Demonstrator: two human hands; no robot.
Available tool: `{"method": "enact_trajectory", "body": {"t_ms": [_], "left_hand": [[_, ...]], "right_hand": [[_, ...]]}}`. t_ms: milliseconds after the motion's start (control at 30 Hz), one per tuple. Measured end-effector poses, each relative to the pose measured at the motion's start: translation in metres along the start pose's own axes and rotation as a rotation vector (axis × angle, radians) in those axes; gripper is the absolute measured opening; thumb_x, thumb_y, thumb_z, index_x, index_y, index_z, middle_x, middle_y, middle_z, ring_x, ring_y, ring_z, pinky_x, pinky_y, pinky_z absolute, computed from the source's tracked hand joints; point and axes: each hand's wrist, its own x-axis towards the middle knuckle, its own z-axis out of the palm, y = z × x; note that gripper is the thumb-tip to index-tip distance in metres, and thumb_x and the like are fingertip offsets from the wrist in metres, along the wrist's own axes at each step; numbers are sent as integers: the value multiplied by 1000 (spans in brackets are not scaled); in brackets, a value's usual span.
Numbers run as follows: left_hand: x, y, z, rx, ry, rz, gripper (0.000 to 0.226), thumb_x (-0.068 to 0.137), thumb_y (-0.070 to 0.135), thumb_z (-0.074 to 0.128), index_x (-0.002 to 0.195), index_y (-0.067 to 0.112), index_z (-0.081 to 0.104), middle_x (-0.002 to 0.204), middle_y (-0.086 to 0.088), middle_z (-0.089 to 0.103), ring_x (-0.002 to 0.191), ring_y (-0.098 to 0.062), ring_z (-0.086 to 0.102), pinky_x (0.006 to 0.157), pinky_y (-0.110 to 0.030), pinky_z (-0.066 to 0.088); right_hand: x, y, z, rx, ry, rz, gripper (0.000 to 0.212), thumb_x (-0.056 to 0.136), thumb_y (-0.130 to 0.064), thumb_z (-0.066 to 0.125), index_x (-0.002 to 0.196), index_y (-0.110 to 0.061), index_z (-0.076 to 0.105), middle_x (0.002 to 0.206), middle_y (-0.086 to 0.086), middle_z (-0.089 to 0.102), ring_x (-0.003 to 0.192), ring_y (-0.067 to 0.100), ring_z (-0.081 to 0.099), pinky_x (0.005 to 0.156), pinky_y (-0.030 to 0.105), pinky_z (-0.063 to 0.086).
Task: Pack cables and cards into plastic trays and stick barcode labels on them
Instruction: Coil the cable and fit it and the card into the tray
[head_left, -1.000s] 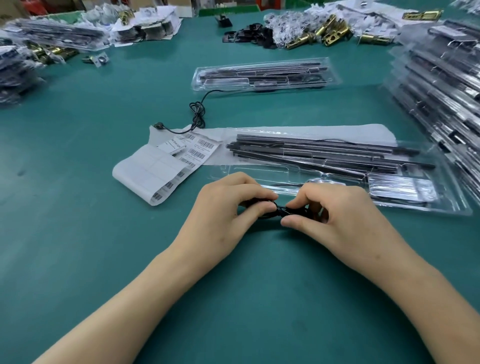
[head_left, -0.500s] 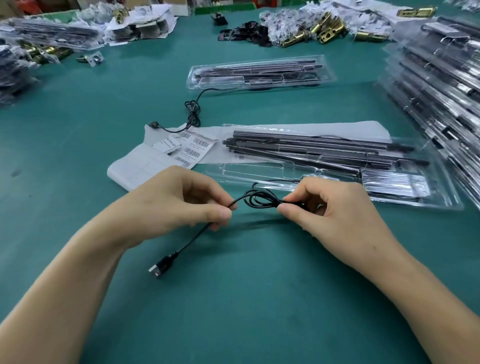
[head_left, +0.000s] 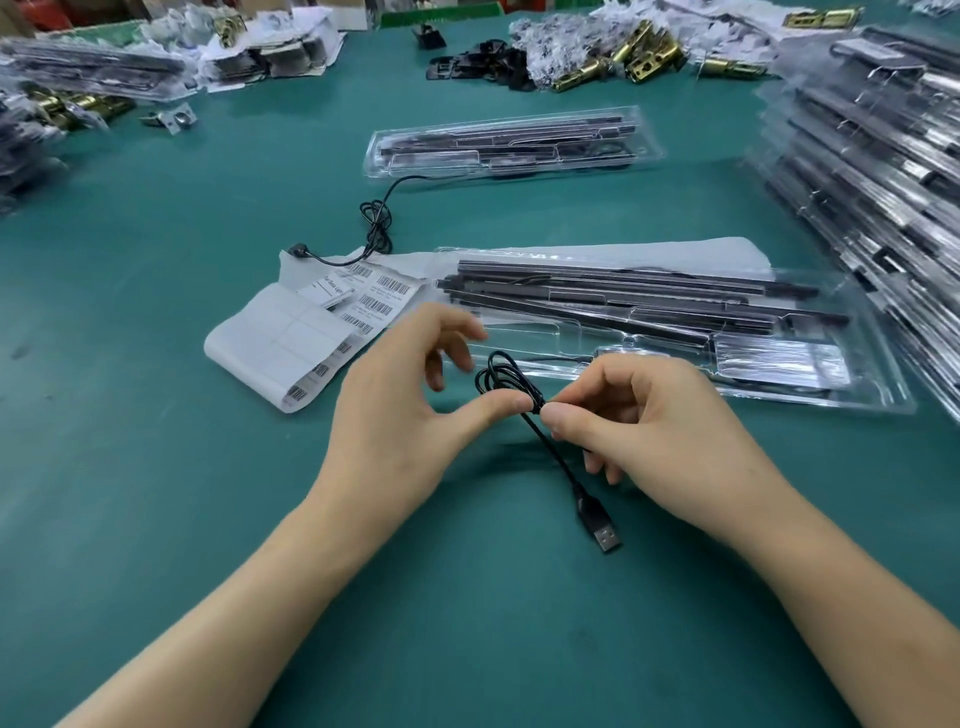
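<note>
Right hand (head_left: 649, 431) pinches the coiled black cable (head_left: 501, 374) between thumb and forefinger, just in front of the tray (head_left: 883, 402). On the left hand (head_left: 400, 415), the thumb touches it and the fingers are spread loose. It's a light pinch, so the coil could spring apart as the dangling plug (head_left: 600, 525) drags.

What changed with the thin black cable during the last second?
The left hand pulled the plug of the thin black USB cable leftward, then released it; only its thumb touches the cable. The plug swung rightward, near the right hand, which kept pinching the cable. The clear plastic tray and white barcode sheet stayed.
</note>
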Motion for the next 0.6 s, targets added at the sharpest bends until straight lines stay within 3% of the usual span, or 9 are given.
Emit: {"method": "enact_trajectory", "body": {"t_ms": [100, 167, 367, 467, 600], "left_hand": [[5, -6, -3, 45, -118, 157, 33, 84, 46, 81, 113, 32, 73, 110, 14, 60, 104, -10, 58, 91, -20, 45], [5, -8, -2, 43, -143, 161, 25, 85, 46, 79, 103, 29, 76, 102, 15, 63, 98, -14, 60, 88, -27, 47], [2, -6, 4, 17, -68, 145, 17, 85, 40, 81, 96, 28, 75, 92, 18, 64, 86, -15, 57, 79, -16, 40], [2, -4, 8, -15, -67, 130, 16, 84, 40, 81, 95, 29, 75, 92, 17, 65, 87, -13, 57, 80, -16, 40], [0, -4, 7, 48, -76, 174, 20, 87, 45, 77, 100, 29, 77, 102, 14, 65, 97, -14, 58, 89, -27, 45]], "right_hand": [[0, 1, 0, 22, -19, 4, 11, 85, -35, 79, 81, -27, 73, 72, -1, 74, 55, 13, 66, 48, 21, 48], [0, 1, 0, 5, -29, -7, 13, 82, -41, 79, 82, -29, 73, 72, -4, 75, 56, 13, 68, 50, 20, 48], [0, 1, -1, -41, -51, -36, 20, 76, -41, 86, 84, -28, 74, 81, -8, 77, 73, 18, 73, 71, 35, 60], [1, 2, 2, -46, -57, -25, 20, 77, -32, 88, 82, -24, 71, 77, -6, 77, 68, 18, 71, 67, 36, 57], [3, 4, 2, -46, -24, -11, 19, 80, -29, 85, 79, -22, 68, 73, -5, 75, 60, 14, 64, 60, 26, 48]]}}
